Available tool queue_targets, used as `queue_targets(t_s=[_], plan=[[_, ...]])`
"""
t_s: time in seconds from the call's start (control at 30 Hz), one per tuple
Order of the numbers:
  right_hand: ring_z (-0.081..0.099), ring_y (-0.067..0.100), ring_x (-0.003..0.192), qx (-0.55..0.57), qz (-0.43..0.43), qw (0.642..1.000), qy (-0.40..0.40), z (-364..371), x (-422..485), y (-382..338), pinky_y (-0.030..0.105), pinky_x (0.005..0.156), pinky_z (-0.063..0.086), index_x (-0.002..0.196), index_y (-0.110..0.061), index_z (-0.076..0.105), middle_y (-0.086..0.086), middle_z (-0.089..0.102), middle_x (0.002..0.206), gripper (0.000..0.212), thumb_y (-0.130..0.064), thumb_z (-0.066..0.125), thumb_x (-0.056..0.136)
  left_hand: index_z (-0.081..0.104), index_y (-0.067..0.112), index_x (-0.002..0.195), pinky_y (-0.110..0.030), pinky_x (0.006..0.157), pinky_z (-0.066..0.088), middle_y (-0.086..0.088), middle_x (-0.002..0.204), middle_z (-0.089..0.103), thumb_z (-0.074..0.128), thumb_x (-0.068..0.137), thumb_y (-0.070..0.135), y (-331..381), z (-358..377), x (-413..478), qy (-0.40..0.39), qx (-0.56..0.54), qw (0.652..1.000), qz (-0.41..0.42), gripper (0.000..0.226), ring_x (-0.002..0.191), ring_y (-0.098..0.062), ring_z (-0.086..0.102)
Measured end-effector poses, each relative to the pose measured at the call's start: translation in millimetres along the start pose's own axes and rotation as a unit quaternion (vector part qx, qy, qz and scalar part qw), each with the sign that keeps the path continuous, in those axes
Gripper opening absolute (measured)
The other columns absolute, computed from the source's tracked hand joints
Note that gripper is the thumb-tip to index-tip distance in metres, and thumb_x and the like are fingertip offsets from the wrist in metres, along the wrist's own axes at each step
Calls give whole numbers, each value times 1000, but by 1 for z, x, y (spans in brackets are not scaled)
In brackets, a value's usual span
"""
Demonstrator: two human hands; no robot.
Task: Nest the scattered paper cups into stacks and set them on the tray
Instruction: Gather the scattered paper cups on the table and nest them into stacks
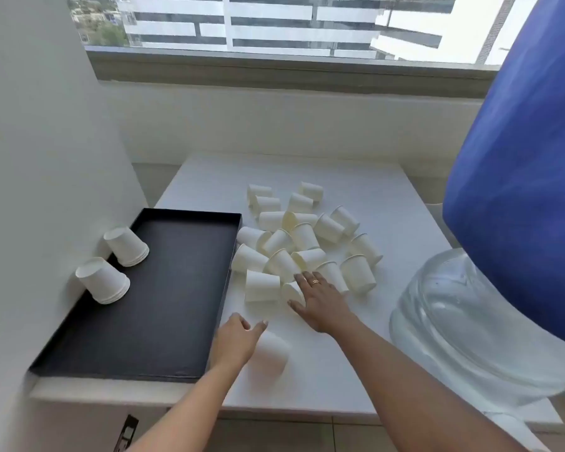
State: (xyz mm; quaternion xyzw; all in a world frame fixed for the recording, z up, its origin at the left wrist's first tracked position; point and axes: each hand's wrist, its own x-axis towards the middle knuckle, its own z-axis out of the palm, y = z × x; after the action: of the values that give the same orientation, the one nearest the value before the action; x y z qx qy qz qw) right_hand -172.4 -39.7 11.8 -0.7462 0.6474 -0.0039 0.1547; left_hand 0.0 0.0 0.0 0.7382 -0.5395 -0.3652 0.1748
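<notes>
With the left hand (238,337) curled round one cup (271,353) on the bench (340,177) beside the tray (163,288), the right hand (320,301), spread open over the nearest of the scattered cups (304,236), should pinch it lightly near the rim and nest it squarely, not crushing the paper

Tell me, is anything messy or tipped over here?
Yes. The loose paper cups lie mostly tumbled on their sides in a heap on the white table, not nested yet. The two stacks on the black tray stand upside down at its left edge.
</notes>
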Motion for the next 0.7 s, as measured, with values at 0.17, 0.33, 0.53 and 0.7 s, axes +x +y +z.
queue_targets(t_s=[0.17,0.33,0.53,0.7], plan=[[3,22,147,-55,-5,997,-52,3,15,-2,44,116,17,149,-16,9,5,6,159,69,-37,46,94,40,18,56,-26,56,32,3,59,47,67,75,51,-4,-2,8,-60,-15,997,-55,46,59,-17,46],[4,24,147,-112,-3,992,-55,12,20,2,45,114,21,149,-13,8,5,7,158,71,-13,50,92,54,13,57,-25,54,34,-4,65,55,73,77,27,-7,-1,13,-109,-72,990,-47,31,58,-17,48],[16,26,143,-167,-22,986,-6,22,15,7,41,104,34,148,-10,10,8,20,154,67,-2,45,91,46,9,59,-26,54,30,-3,67,48,62,87,17,-4,-1,14,-75,-157,983,-51,33,62,-17,41],[34,27,129,-171,-19,985,7,31,8,7,36,89,40,142,-11,23,8,40,138,64,-1,52,85,53,4,70,-29,59,30,-6,70,47,55,91,16,-6,-1,11,-72,-198,976,-48,25,64,-19,40]])
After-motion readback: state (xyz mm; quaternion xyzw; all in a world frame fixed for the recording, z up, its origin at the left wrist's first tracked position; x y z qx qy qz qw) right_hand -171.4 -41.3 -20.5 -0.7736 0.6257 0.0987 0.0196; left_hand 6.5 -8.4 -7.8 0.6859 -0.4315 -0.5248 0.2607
